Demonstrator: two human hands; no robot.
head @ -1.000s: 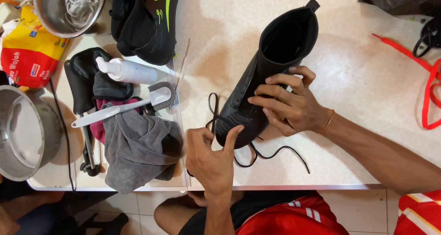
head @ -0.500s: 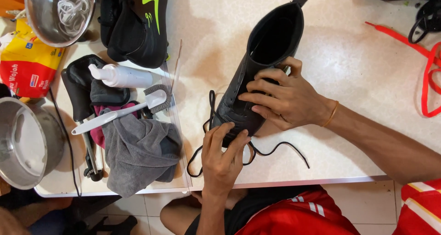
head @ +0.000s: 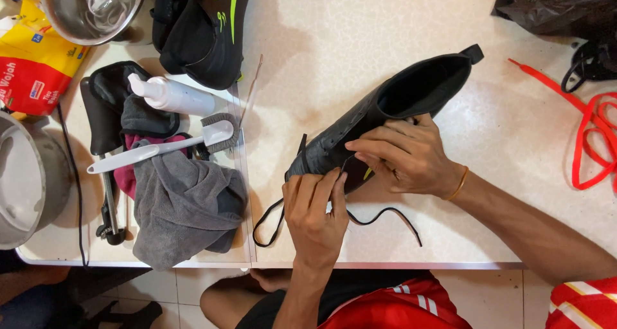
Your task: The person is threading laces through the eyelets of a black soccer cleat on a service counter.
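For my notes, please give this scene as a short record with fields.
left hand: left hand pinches the black lace at the shoe's toe
right hand: right hand presses on the black shoe
surface: pale table
left side: grey cloth, white brush, white bottle
right side: red lace

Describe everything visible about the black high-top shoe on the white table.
The black high-top shoe lies on its side on the white table, open collar and heel tab toward the upper right. Smooth, leather-like upper with eyelets; a black lace trails from its toe. The right hand rests on it; the left hand pinches the toe end.
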